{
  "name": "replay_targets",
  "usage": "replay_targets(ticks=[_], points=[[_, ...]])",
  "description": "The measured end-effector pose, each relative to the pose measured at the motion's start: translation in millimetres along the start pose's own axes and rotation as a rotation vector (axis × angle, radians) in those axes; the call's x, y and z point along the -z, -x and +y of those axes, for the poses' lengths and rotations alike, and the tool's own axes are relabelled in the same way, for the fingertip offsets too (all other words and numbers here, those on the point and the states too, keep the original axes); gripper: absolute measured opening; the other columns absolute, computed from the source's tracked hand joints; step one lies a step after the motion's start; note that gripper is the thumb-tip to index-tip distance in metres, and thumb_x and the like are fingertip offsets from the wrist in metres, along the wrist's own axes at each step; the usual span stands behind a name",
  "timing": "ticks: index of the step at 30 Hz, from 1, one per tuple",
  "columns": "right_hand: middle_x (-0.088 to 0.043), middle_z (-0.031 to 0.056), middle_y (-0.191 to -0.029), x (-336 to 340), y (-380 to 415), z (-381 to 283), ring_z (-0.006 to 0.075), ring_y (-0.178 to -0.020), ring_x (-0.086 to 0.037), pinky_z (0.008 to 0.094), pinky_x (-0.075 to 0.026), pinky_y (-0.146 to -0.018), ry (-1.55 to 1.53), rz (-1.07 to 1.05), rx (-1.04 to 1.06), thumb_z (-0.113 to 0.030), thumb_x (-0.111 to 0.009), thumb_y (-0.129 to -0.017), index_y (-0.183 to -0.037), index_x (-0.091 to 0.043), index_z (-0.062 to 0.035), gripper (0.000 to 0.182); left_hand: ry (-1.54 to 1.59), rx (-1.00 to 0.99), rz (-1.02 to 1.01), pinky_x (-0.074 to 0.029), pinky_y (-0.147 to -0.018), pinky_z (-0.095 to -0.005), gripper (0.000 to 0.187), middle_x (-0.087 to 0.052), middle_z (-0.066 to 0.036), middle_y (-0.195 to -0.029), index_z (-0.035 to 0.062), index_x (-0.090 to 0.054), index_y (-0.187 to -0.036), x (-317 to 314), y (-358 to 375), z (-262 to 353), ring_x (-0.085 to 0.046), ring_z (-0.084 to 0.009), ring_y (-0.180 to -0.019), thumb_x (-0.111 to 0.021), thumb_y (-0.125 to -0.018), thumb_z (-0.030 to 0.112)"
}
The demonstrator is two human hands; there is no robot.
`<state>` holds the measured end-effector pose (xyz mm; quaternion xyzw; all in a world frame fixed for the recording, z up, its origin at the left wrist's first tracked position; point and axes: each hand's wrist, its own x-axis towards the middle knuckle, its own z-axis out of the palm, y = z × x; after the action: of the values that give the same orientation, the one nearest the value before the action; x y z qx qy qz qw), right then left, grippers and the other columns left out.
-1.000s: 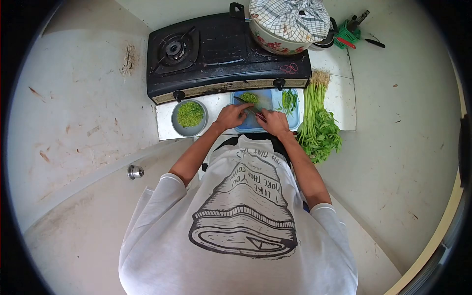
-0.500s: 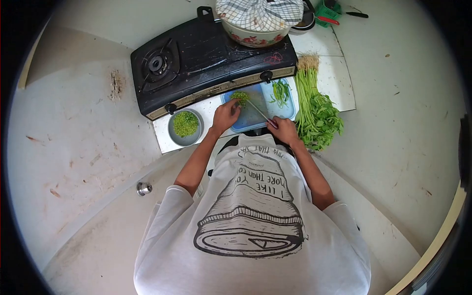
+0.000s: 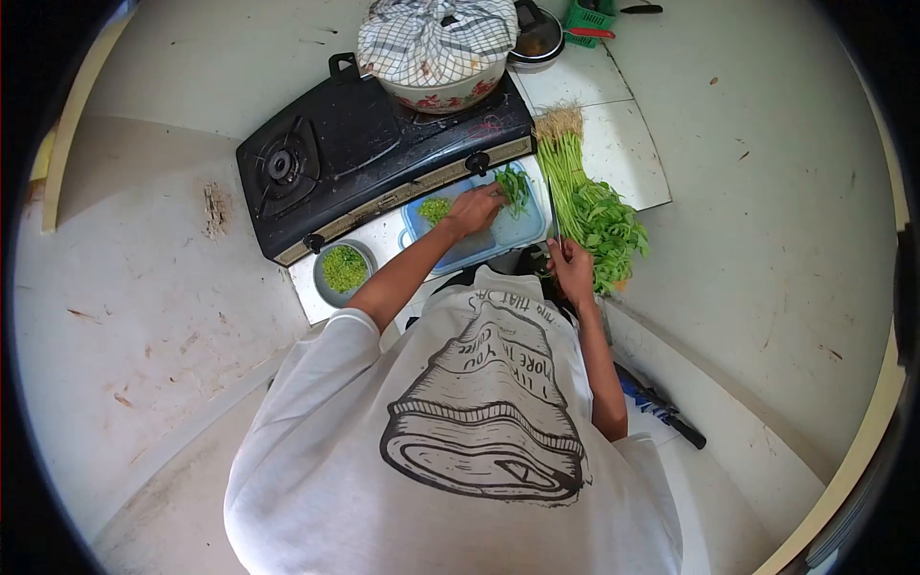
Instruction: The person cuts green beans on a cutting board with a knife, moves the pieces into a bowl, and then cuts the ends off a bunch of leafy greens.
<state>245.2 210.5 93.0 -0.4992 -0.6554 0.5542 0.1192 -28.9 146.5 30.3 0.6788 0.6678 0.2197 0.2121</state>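
My left hand (image 3: 474, 210) reaches across the blue cutting board (image 3: 518, 230), fingers bent and closed at the near side of a small pile of slender green chilies (image 3: 515, 190). Under and left of that wrist sits a heap of finely chopped green pieces (image 3: 433, 210) on the board. My right hand (image 3: 573, 271) grips a knife (image 3: 553, 206) by its handle, the blade pointing up and away past the board's right edge. A grey bowl (image 3: 368, 257) of chopped green pieces stands left of the board.
A black two-burner stove (image 3: 383, 163) lies behind the board, bearing a cloth-covered pot (image 3: 446, 99). A large bundle of leafy green stalks (image 3: 599, 216) lies right of the board. Farther back are a dark pan (image 3: 539, 43) and a green basket (image 3: 586, 17).
My left hand has moved right from the chopped heap to the chili pile. The knife has left the heap and swung upright at the board's right side. The view has shifted.
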Motion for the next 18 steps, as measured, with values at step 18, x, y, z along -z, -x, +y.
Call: replay_targets(ticks=[18], points=[[-0.066,0.0072,-0.062,19,-2,23,0.0129,-0.054,-0.061,0.0321,-0.047,-0.055,-0.015,-0.025,0.039,-0.034,-0.068,-0.100,-0.089,-0.069,0.0012,0.037,-0.027,0.067,-0.037,-0.049,-0.091,-0.0484,0.033,-0.061,-0.013,-0.113,0.0132,-0.066,-0.120,-26,4,-8,-0.064,-0.0353,-0.104,-0.060,-0.088,0.007]])
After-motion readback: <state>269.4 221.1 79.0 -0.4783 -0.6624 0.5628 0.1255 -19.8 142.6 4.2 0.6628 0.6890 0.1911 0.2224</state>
